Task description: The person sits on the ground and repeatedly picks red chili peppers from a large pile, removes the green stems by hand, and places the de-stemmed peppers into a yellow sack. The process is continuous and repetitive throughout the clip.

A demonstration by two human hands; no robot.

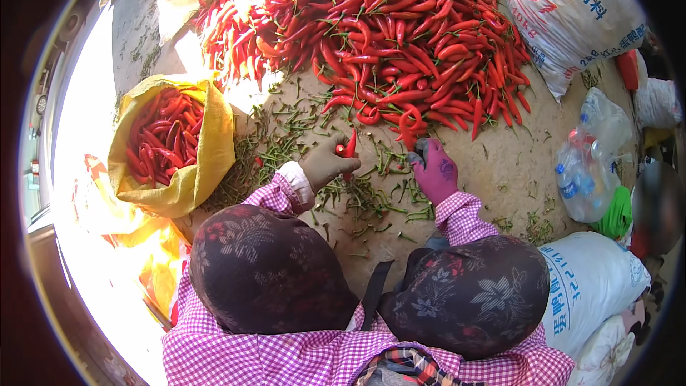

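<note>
My left hand (330, 161), in a brownish glove, grips red chili peppers (351, 145); one stands up past the thumb and a round cut end shows beside it. My right hand (435, 167), in a purple glove with dark fingertips, is at the front edge of a large heap of red chilies (396, 37). Its fingertips meet a red chili (408, 134) there, and they look closed on it. Many chilies in the heap carry green stems. Loose green stems (364, 201) litter the concrete floor below and between both hands.
To the left stands a yellow woven sack (214, 155) filled with red chilies. A full white printed sack (573, 16) is at the upper right. Plastic bottles in a clear bag (587, 171) lie at the right, above another white sack (589, 284). My knees (268, 273) frame the near floor.
</note>
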